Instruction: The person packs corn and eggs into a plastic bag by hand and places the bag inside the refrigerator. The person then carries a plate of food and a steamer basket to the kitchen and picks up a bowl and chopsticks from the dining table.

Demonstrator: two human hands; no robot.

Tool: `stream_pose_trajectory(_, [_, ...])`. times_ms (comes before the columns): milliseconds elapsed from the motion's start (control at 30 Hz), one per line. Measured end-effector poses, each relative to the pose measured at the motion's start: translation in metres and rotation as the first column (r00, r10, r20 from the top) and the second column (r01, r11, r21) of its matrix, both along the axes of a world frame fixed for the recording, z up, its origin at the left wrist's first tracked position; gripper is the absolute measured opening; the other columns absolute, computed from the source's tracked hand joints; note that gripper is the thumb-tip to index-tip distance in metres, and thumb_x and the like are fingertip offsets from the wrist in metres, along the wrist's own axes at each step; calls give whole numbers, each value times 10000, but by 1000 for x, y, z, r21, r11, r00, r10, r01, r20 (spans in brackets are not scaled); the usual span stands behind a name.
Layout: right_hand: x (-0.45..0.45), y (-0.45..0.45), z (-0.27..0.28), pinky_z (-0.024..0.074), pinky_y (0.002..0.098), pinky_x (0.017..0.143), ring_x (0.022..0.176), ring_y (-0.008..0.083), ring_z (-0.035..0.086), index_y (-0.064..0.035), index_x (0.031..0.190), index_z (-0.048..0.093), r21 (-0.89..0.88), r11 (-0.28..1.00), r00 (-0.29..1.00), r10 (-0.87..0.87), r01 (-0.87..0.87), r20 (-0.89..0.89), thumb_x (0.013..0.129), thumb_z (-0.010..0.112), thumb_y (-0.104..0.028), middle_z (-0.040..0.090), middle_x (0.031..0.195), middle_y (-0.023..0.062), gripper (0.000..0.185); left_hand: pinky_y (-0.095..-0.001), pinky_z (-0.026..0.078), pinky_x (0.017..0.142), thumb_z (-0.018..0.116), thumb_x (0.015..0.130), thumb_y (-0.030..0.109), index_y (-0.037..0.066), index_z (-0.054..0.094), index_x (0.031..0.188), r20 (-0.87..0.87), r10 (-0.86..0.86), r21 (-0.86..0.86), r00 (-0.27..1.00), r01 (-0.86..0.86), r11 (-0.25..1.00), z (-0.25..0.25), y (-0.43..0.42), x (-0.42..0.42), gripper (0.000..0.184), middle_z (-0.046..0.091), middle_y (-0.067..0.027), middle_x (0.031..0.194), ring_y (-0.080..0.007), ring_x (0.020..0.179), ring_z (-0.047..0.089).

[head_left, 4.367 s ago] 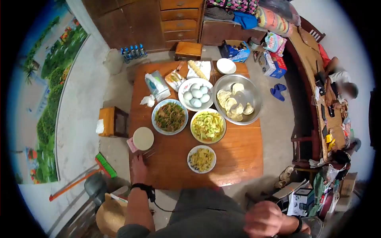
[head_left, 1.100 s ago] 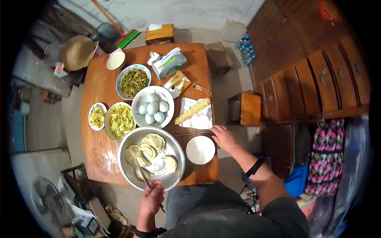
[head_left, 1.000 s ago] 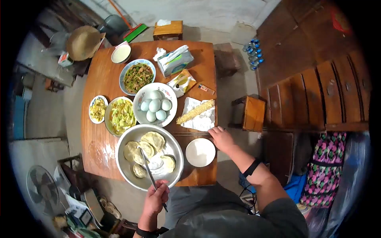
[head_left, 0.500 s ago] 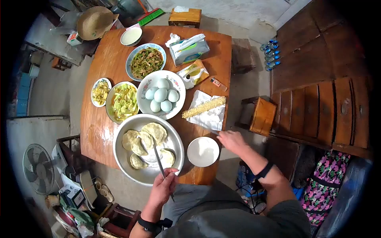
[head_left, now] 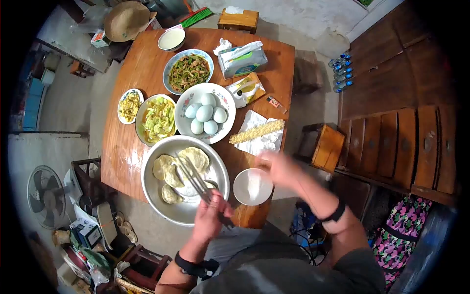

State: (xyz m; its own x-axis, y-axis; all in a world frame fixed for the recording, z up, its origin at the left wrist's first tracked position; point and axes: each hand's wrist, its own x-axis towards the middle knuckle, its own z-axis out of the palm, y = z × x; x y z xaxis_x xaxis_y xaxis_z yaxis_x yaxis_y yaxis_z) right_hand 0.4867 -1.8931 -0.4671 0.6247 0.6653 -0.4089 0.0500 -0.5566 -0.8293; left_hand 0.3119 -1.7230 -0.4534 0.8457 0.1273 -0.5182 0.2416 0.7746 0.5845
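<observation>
My left hand (head_left: 209, 217) is closed around metal chopsticks (head_left: 195, 181), blurred by motion, which point over the large metal basin (head_left: 145, 183). Several flat pale-green dumplings (head_left: 194, 160) lie in that basin. My right hand (head_left: 268, 161), also blurred, hovers by the upper right rim of the empty white bowl (head_left: 252, 186); whether it holds anything is unclear. Just above it, a long crumb-coated stick of food (head_left: 257, 131) rests on crumpled white paper (head_left: 266, 145). A floral bowl (head_left: 228, 128) of pale blue eggs (head_left: 204, 113) stands behind the basin.
On the wooden table (head_left: 128, 166) are cabbage (head_left: 159, 120), a small yellow dish (head_left: 129, 107), green beans with meat (head_left: 189, 72), a pale-filled bowl (head_left: 171, 39), a tissue pack (head_left: 242, 60) and a lighter (head_left: 277, 105). Wooden stools (head_left: 328, 148) (head_left: 238, 20) flank it; a fan (head_left: 46, 197) stands left.
My view has shifted slightly. The thin sticks by my right hand no longer show on the table, and more sticks seem visible at my left hand. My right hand has moved nearer the empty bowl.
</observation>
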Motion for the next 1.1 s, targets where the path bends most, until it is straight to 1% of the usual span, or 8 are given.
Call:
stream_pose_trajectory(67, [49,-16,-42,325,463,987,1220,359,366,-111,1282,411,-159,986,770,66,46,634,623,763,-433,374,1319,193,813,-234,319,470,407,955,187,119,444,1013,-91,16,115,996,-6,993,4,13,-4,96,367,8,665,-96,530,352])
stream_pose_trajectory(100, [61,-15,-52,197,546,1041,1317,407,163,-177,1394,251,-345,938,730,215,30,649,584,766,-493,187,1434,182,1010,-224,302,455,411,954,189,118,444,1018,-83,20,104,996,-11,995,1,20,-7,101,366,9,659,-87,517,343])
stream_pose_trajectory(200, [65,-6,-72,158,610,1027,1329,435,94,-216,1415,193,-626,776,670,507,-81,542,547,760,-553,152,1452,175,1090,-215,258,416,419,949,182,103,445,1034,-121,32,147,992,-14,989,-1,31,-9,119,361,10,629,-75,471,304])
stream_pose_trajectory(333, [78,3,-82,217,602,1001,1297,421,210,-232,1410,215,-657,750,672,526,-77,522,568,765,-462,199,1437,171,1031,-213,264,421,405,952,168,88,441,1046,-129,80,183,988,-56,982,-3,45,-8,129,371,5,639,-77,473,307])
stream_pose_trajectory(367, [81,4,-79,283,541,965,1210,372,365,-181,1345,339,-637,769,621,525,-53,582,595,752,-363,348,1340,179,875,-213,267,423,402,952,165,84,439,1051,-129,99,162,987,-77,984,-3,47,-7,133,377,2,646,-78,475,309])
stream_pose_trajectory(500, [94,2,-91,316,412,894,988,272,533,-100,1114,504,-653,756,630,523,-34,574,614,728,-272,546,1037,139,574,-214,275,426,401,952,165,80,438,1057,-161,161,174,974,-132,976,-3,50,-15,141,402,-6,671,-77,480,318])
stream_pose_trajectory(833, [42,-20,-51,449,450,819,958,419,533,28,1060,420,-285,945,871,3,157,491,697,588,-212,521,1036,251,466,-209,273,424,402,951,171,87,435,1072,-124,186,203,975,-159,966,7,54,-41,152,444,-24,710,-73,479,326])
stream_pose_trajectory(1100, [-82,-37,20,459,423,748,882,370,570,-10,1017,442,-80,987,922,-101,141,375,698,629,-122,559,949,204,386,-210,271,429,408,949,174,85,442,1078,-72,246,224,967,-225,948,13,93,-98,160,450,-31,721,-74,483,322])
